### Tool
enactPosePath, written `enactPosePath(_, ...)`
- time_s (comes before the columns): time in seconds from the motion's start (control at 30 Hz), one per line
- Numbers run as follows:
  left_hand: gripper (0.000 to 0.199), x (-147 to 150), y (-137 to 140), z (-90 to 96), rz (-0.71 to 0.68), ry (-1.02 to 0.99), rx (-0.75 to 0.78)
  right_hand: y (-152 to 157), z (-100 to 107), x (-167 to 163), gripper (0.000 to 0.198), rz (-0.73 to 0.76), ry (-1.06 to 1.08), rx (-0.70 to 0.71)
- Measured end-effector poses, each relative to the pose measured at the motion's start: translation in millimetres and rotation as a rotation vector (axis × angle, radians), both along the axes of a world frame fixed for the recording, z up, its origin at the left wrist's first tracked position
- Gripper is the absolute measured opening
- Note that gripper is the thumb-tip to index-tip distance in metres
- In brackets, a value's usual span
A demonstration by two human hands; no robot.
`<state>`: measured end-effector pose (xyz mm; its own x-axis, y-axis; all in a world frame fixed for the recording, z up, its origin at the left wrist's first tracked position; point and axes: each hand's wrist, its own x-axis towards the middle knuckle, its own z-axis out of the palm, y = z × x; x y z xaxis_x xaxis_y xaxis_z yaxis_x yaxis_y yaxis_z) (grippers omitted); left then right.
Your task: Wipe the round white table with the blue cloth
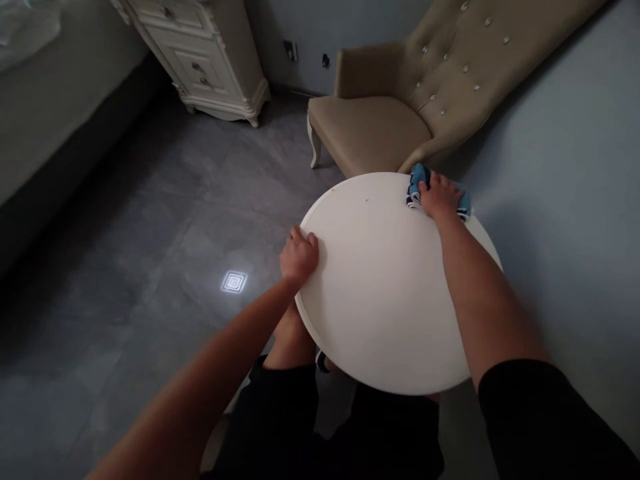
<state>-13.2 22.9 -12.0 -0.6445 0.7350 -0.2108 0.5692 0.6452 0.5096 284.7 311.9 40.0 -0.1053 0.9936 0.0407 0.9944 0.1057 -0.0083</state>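
Right hand holds bunched blue cloth at far-right rim of round white table, cloth directly under palm, long axis roughly left to right; left hand, farther from cloth, clasps table's left rim. Tan chair stands just beyond far edge.

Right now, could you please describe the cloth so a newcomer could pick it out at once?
Find the round white table before the tan armchair. At its far right edge, the right hand rests on a bunched cloth. Its blue folds with white edging set it apart from the pale table.
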Motion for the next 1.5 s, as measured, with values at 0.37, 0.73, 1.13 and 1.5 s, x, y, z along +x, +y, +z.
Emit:
enactPosePath(0.37,0.051,4.8,-7.0,8.1,-0.02,0.014,0.048,-293.9,-12.6,40.2,0.073,0.161,-0.071,-0.015)
enactPosePath(0.73,0.057,7.0,-11.3,14.7,-0.026,0.001,0.067,-496.7,-38.9,66.5,0.096,0.254,0.064,0.04)
enactPosePath(1.13,0.054,5.7,-3.7,8.5,-0.013,0.016,0.028,-182.7,-5.2,27.7,0.074,0.051,-0.079,-0.005)
enactPosePath(1.5,0.051,3.5,-2.7,5.1,-0.018,0.009,-0.031,14.1,1.7,17.1,0.095,-0.13,0.048,0.025)
